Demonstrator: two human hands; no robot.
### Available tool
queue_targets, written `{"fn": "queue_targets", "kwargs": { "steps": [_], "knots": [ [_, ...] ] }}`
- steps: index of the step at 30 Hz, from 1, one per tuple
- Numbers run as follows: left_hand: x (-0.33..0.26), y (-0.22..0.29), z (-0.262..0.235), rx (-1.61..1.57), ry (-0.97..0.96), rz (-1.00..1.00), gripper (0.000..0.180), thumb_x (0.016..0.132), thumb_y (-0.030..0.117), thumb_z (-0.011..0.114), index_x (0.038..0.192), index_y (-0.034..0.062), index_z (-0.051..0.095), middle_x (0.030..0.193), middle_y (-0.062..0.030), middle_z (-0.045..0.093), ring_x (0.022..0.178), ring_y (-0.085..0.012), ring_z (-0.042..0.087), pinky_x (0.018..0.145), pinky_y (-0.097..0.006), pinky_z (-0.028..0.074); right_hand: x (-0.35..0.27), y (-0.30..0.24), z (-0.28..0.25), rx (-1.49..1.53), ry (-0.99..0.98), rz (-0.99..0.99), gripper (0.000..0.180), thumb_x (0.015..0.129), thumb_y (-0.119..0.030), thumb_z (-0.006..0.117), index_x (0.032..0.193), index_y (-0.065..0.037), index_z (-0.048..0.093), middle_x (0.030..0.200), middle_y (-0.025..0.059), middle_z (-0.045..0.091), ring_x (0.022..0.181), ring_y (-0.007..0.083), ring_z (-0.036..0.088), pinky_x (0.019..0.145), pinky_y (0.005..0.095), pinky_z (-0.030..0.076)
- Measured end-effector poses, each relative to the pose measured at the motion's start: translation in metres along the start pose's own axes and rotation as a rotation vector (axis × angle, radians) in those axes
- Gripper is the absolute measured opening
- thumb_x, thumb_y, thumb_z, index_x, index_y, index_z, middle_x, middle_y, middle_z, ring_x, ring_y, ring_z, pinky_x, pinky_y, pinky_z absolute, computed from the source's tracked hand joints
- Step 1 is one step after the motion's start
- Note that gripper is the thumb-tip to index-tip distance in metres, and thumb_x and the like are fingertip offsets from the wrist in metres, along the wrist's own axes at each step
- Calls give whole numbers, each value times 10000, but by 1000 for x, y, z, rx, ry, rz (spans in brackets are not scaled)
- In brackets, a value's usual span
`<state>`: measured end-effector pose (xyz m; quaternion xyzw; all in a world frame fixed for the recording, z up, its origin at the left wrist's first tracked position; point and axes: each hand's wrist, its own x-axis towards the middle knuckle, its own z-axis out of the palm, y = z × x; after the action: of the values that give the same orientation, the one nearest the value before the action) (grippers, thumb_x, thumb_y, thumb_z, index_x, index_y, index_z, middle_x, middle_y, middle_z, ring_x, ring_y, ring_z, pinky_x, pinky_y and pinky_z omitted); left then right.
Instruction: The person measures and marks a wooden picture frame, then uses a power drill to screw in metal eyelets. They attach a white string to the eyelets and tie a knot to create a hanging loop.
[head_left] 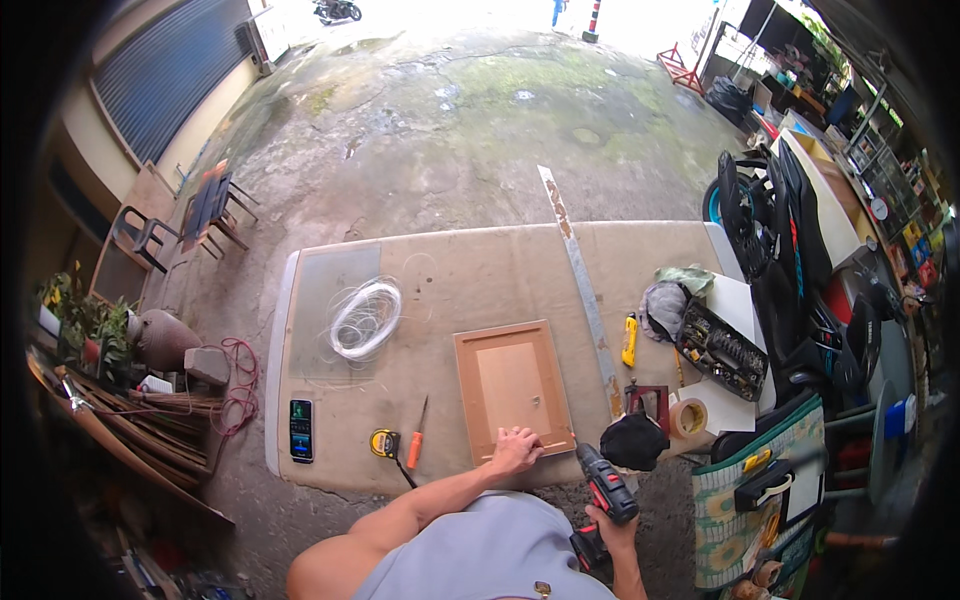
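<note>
A wooden picture frame (pixel 470 370) lies back side up near the table's front edge, with a lighter panel inside and a small metal piece on it. My left hand (pixel 515 450) rests on the frame's lower edge, its fingers bent together near the lower right corner; what they pinch is too small to make out. In my right hand (pixel 613 532) is a black and red cordless drill (pixel 608 488), gripped by its handle. The drill's tip points toward that lower right corner; whether it touches is unclear.
Left of the frame lie an orange-handled screwdriver (pixel 414 450), a tape measure (pixel 384 442), a phone (pixel 301 430) and coiled clear line (pixel 365 318). To the right are a long metal straightedge (pixel 583 290), a yellow cutter (pixel 629 340), a tape roll (pixel 688 418), a black cap (pixel 634 442) and a toolbox (pixel 722 350).
</note>
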<state>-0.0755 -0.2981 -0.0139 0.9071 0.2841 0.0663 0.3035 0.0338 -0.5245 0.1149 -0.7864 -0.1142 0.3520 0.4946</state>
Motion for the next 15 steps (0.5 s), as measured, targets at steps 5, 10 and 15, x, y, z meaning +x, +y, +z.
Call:
{"fn": "queue_targets", "kwargs": {
  "steps": [5, 10, 15],
  "knots": [
    [-3, -10, 20, -31, 58, 27, 191, 777, 286, 607, 874, 122, 622, 921, -94, 578, 918, -289, 525, 855, -543, 330, -24, -20, 5, -60, 118, -82, 337, 664, -138, 777, 943, 2, 649, 838, 63, 662, 779, 151, 623, 737, 315, 492],
    [8, -8, 5, -67, 6, 9, 142, 739, 243, 626, 802, 116, 626, 893, -95, 574, 901, -296, 510, 838, -496, 322, -29, -18, 7, -228, 55, -48, 297, 659, -125, 772, 878, 19, 630, 785, 98, 656, 697, 168, 609, 671, 318, 486],
    [2, -8, 5, -144, 44, -10, 137, 738, 287, 657, 744, 150, 666, 800, -9, 607, 833, -205, 541, 778, -395, 320, -47, -10, 18, -257, 11, -94, 249, 654, -65, 734, 862, 20, 627, 759, 109, 656, 675, 163, 621, 655, 315, 489]
  ]
}}
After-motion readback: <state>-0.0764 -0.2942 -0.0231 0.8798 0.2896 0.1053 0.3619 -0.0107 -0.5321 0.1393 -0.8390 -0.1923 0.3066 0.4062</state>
